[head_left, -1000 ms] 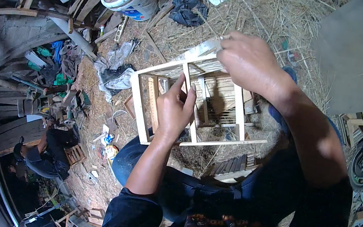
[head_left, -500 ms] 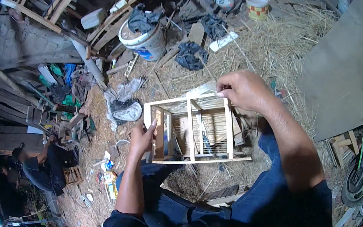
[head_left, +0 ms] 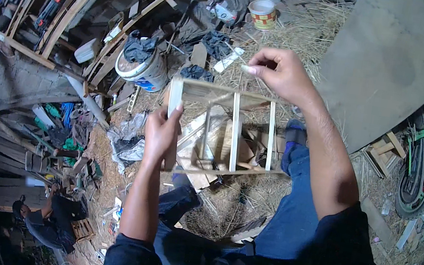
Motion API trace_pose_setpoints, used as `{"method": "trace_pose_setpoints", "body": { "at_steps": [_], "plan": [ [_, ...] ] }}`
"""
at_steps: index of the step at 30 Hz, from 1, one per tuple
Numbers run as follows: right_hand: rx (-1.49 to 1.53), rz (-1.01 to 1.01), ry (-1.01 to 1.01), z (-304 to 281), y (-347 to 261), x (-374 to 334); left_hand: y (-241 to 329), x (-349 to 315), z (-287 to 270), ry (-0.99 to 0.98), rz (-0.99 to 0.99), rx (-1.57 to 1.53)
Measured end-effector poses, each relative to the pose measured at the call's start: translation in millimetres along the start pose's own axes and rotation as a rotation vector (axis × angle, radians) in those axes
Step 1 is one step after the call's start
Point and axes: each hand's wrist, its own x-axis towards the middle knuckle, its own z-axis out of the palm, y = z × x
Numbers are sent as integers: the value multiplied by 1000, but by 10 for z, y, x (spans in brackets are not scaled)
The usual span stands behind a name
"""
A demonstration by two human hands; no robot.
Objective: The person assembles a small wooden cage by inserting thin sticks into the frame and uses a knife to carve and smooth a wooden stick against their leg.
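My left hand (head_left: 161, 135) grips the left end of a small wooden frame (head_left: 235, 130), thumb along its pale end post. Light wooden bars cross the frame, and the floor shows between them. It is held tilted above the ground between my legs, its far side smeared by motion. My right hand (head_left: 284, 78) is raised beyond the frame's far edge, apart from it. Thumb and forefinger are pinched together, and whatever small thing may be between them cannot be made out. Wood pieces (head_left: 245, 149) lie beneath the frame.
A white bucket (head_left: 151, 71) with black plastic stands at far left, near stacked wood strips (head_left: 86, 4). A patterned tub (head_left: 262, 15) sits at the back. A large grey sheet (head_left: 389, 66) lies at right, near a bicycle wheel (head_left: 416, 188). Another person (head_left: 48, 220) sits at lower left.
The frame has turned in my left hand, so its slatted side no longer faces me. My right hand has left the frame's far right corner and risen away from it.
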Motion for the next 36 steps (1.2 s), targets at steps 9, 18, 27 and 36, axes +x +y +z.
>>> {"method": "trace_pose_setpoints", "body": {
  "at_steps": [9, 18, 27, 36],
  "plan": [
    [75, -50, 661, -263, 94, 39, 1032, 951, 505, -33, 344, 269],
    [206, -11, 706, -284, 163, 72, 713, 1688, 1680, 42, 651, 660],
    [334, 38, 608, -174, 217, 143, -161, 1853, 2708, -125, 807, 967],
    [368, 79, 534, -48, 172, 140, -924, 1862, 3168, -195, 903, 582]
  ]
}}
